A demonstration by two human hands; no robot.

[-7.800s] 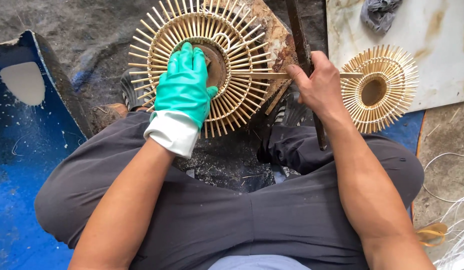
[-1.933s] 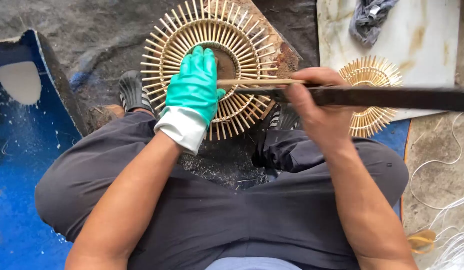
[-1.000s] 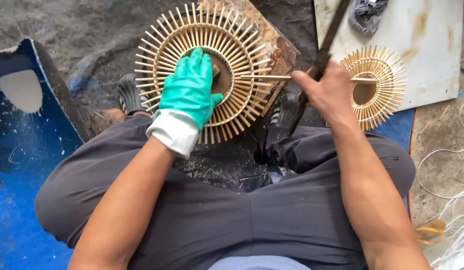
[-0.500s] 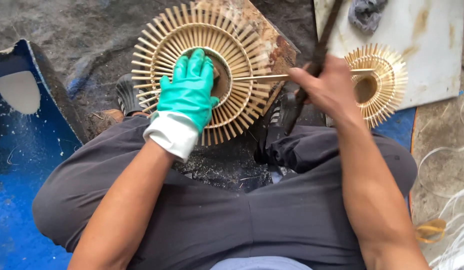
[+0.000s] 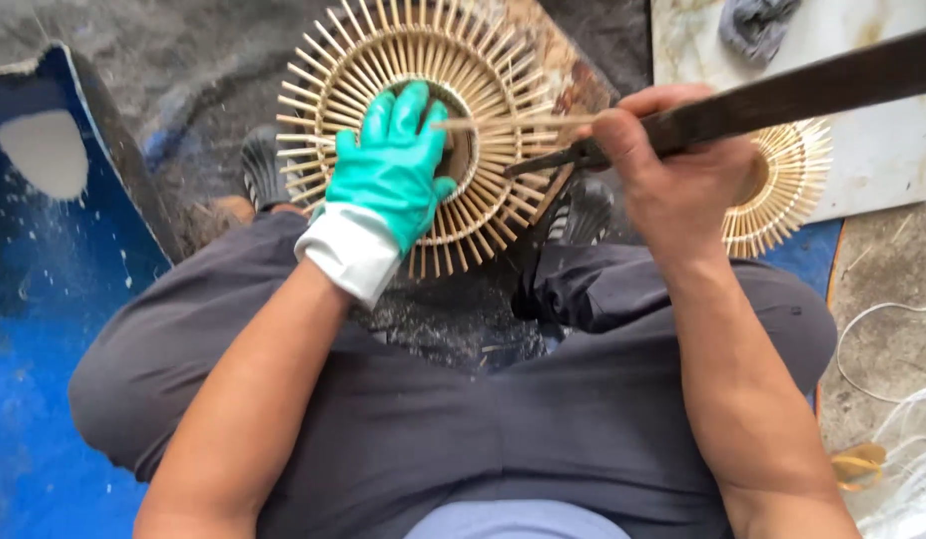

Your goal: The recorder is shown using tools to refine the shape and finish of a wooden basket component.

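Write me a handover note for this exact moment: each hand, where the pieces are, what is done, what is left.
Left hand, in a green glove, presses flat on the round bamboo-stick frame lying on a wooden block.
Right hand, bare, grips a long dark blade together with a thin bamboo stick whose tip reaches the frame's central ring.
A second, smaller stick frame lies to the right, partly on a pale board.
Done: the frame's ring of spokes looks full.
Left: the held stick is not yet seated.
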